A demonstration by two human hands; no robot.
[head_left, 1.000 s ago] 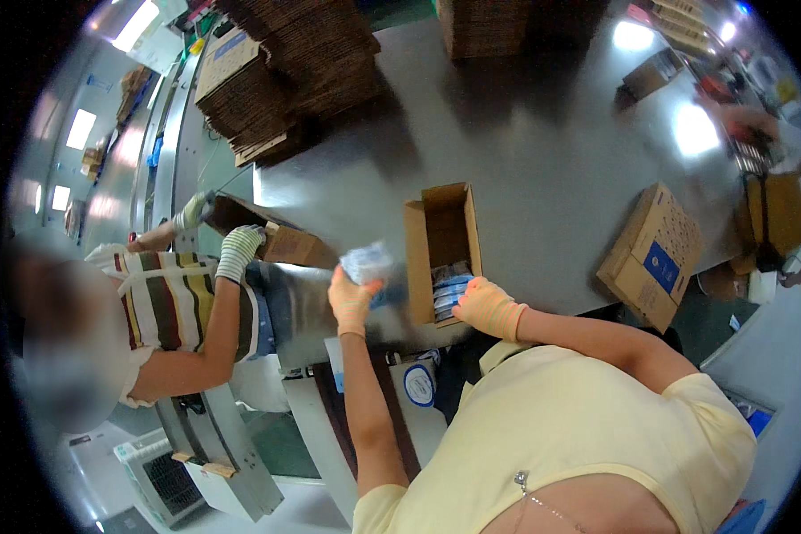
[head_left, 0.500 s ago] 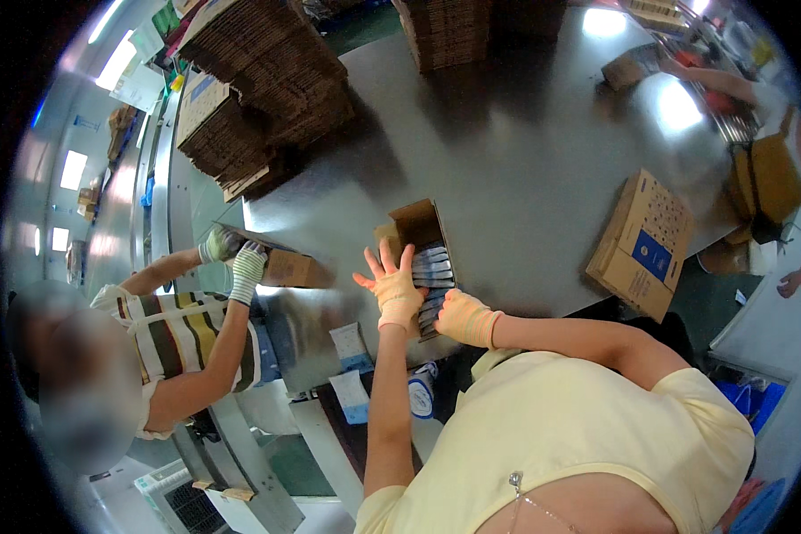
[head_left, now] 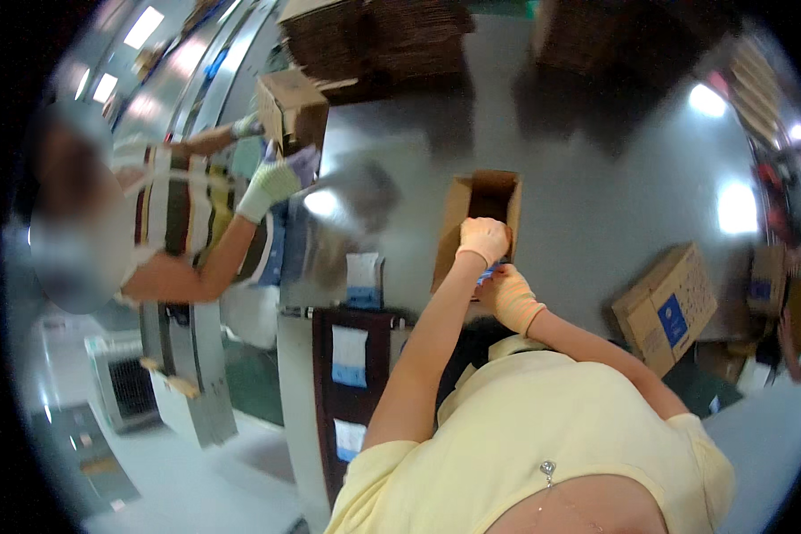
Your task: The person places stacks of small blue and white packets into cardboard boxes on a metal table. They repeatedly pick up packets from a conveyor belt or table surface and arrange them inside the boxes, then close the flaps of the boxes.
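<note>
Stacked cartons (head_left: pixel 378 40) and a conveyor belt (head_left: pixel 351 403) mark a packing workshop.

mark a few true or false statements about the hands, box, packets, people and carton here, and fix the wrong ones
1. The left hand and right hand are both at the open box. True.
2. Both of these hands are bare. False: they wear pale orange gloves.
3. Two blue-and-white packets lie on the dark belt. True.
4. The large blue-labelled carton is left of the open box. False: the carton is to its right.
5. The co-worker on the left wears stripes. True.
6. The camera wearer's top is black. False: the top is pale yellow.
</note>
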